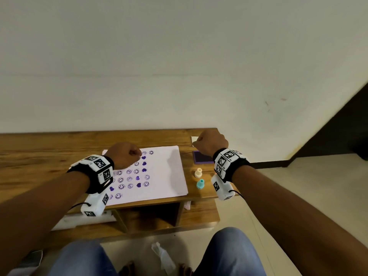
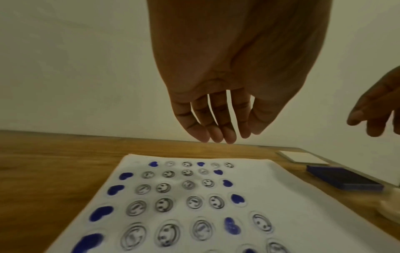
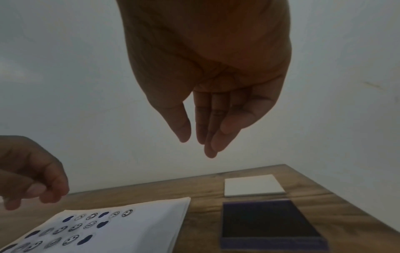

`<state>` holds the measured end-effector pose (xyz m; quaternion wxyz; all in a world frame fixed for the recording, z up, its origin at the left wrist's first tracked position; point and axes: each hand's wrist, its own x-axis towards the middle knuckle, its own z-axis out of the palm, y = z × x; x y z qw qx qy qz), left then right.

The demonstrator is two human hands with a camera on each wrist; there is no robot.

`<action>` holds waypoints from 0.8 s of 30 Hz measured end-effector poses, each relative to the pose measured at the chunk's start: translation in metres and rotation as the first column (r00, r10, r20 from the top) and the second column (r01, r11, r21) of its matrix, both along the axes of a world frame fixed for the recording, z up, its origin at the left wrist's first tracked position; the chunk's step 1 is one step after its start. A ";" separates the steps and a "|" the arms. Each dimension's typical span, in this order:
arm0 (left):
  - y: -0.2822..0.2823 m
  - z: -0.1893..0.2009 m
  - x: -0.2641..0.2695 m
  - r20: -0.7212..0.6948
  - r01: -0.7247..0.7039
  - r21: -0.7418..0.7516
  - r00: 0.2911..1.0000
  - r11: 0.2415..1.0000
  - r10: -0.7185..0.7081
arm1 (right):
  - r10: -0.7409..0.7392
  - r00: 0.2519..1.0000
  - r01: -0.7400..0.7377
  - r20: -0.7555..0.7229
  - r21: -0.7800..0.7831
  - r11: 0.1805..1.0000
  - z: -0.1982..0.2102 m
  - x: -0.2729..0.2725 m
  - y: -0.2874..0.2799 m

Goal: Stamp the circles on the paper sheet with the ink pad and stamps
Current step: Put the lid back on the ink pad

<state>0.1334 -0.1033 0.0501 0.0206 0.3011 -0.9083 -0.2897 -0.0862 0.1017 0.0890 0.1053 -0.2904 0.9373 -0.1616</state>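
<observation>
Both hands held up over the tabletop [image 1: 49,148], nothing gripped.

L hand [image 2: 227,95] w/ fingers loose over paper sheet [image 1: 165,176], R hand [image 3: 212,95] fingers loose over ink pad [image 1: 202,157]. Cream stamp [image 1: 198,173] & teal stamp [image 1: 200,183] are stood betw. sheet & R wrist.

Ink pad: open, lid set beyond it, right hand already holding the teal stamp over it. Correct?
No. The right hand holds nothing, per the right wrist view. The teal stamp stands on the table. The ink pad is open, lid beyond it.
</observation>
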 end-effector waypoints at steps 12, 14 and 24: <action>0.071 -0.019 -0.119 0.004 0.177 -0.045 0.984 0.983 -0.177 | -0.107 0.994 0.106 0.021 0.048 0.993 -0.007 -0.083 0.040; 0.077 -0.025 -0.135 0.031 0.207 -0.055 0.978 0.977 -0.206 | -0.111 0.992 0.108 0.063 0.053 0.993 -0.011 -0.100 0.043; 0.080 -0.055 -0.175 0.090 0.271 -0.029 0.959 0.962 -0.267 | -0.039 0.982 0.027 0.187 0.067 0.997 -0.048 -0.139 0.004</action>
